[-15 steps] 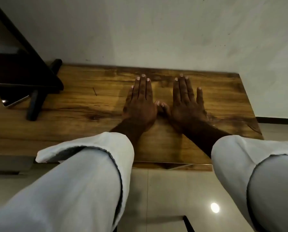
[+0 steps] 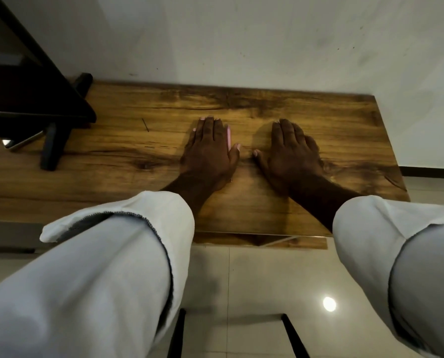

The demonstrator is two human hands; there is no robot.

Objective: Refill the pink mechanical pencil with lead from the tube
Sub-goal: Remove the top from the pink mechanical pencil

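My left hand (image 2: pixel 208 151) lies flat on the wooden table (image 2: pixel 319 130), fingers straight and pointing at the wall. A pink mechanical pencil (image 2: pixel 228 136) lies along the right side of its index finger, its lower end by the thumb; the rest is hidden by the hand. My right hand (image 2: pixel 290 153) rests flat a short gap to the right, holding nothing. No lead tube shows anywhere. A thin dark stroke (image 2: pixel 145 124) lies on the wood left of my left hand; whether it is a lead or a scratch is unclear.
A black stand (image 2: pixel 53 140) with a dark slanted body stands at the table's left, and a phone (image 2: pixel 22 143) lies beneath it. The white wall runs directly behind the table. The table's right edge (image 2: pixel 391 151) drops to tiled floor. Rolled white sleeves fill the foreground.
My hands have slid apart, so the thumbs no longer touch. The pink pencil now shows beside my left index finger.
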